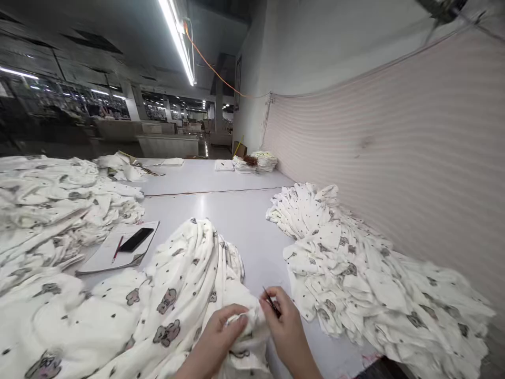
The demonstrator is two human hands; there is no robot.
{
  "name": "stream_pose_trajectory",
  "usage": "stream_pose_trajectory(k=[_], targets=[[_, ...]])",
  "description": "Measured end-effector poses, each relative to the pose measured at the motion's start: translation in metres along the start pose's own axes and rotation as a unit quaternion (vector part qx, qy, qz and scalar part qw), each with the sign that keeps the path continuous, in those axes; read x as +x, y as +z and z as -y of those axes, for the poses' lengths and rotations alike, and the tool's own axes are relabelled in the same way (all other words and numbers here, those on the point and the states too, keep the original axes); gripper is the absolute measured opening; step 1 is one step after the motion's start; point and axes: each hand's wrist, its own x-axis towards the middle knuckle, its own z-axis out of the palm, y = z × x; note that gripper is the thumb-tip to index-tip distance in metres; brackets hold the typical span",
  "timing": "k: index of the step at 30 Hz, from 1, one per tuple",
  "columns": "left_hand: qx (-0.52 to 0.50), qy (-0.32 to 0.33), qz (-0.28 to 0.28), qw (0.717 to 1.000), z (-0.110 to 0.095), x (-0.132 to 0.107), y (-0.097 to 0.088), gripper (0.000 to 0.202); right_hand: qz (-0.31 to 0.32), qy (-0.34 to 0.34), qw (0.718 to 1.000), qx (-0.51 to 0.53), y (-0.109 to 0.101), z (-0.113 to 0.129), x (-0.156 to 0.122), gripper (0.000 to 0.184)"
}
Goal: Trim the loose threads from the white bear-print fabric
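Note:
A white cloth printed with small grey bears (185, 284) lies bunched on the table in front of me. My left hand (221, 337) pinches a fold of this cloth near its right edge. My right hand (286, 326) is closed round a small dark pointed tool (271, 302), its tip against the same fold. The two hands almost touch.
A heap of the same printed cloth (355, 263) runs along the right by a pale striped wall. Another heap (47, 205) fills the left. A black phone (136, 239) and a red pen (117, 248) lie on papers. Folded stacks (260, 160) sit on the far grey table (236, 216).

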Motion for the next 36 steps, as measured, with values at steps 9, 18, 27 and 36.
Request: stream_pose_trajectory(k=[9,18,27,36], targets=[[0.025,0.067,0.014,0.997,-0.006,-0.005,0.019,0.034,0.027,-0.082,0.995,0.044,0.0,0.0,-0.021,0.014],[0.114,0.078,0.014,0.99,-0.005,-0.004,0.035,0.027,-0.066,0.119,0.982,0.131,-0.001,-0.007,-0.017,0.03],[-0.07,0.03,-0.013,0.997,0.002,0.011,0.031,0.035,-0.094,0.083,0.987,0.102,0.0,-0.013,-0.033,0.03],[-0.028,0.057,-0.011,0.998,0.0,0.009,0.023,0.034,-0.115,0.058,0.991,0.048,0.02,-0.014,-0.036,0.026]])
